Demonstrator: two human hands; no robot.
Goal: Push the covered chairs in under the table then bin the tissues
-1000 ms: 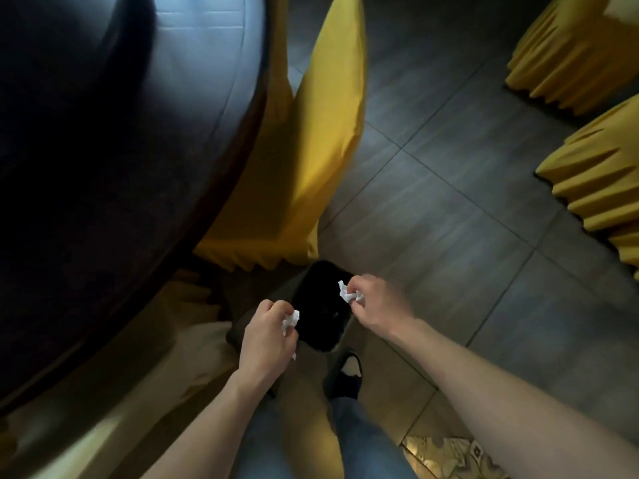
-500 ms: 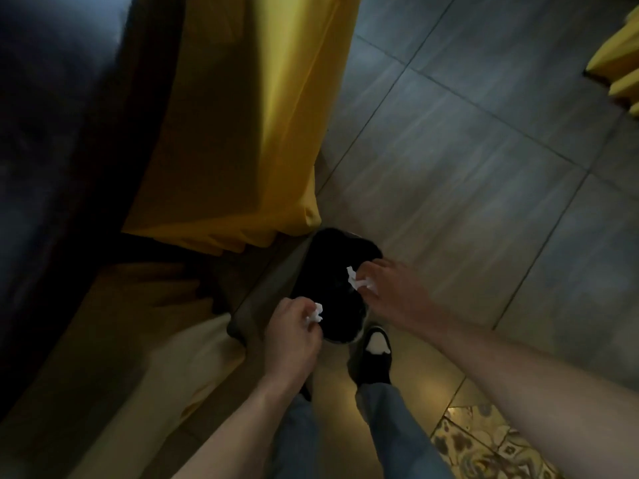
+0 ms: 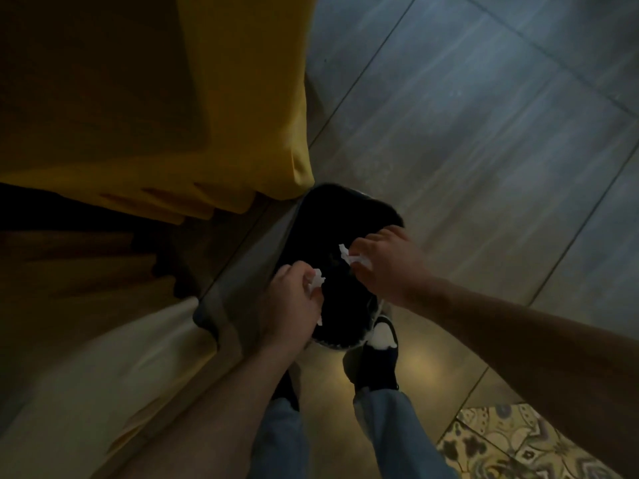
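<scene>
Two crumpled white tissues, one pinched in left hand (image 3: pixel 290 305) grip (image 3: pixel 316 280), other (image 3: pixel 352 259) pinched in right hand (image 3: pixel 387 267), both held over open black bin (image 3: pixel 345 216) on grey tiled floor (image 3: pixel 484 133). Since half second ago hands lower, closer over bin mouth. Yellow fabric chair cover (image 3: pixel 155 98) hem touching bin's far-left rim; black-and-white shoe (image 3: pixel 377 354) beside near rim.

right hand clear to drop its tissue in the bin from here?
Probably yes. The right hand pinches its tissue directly over the open black bin; nothing lies between them, and the left hand sits off to the side.
</scene>
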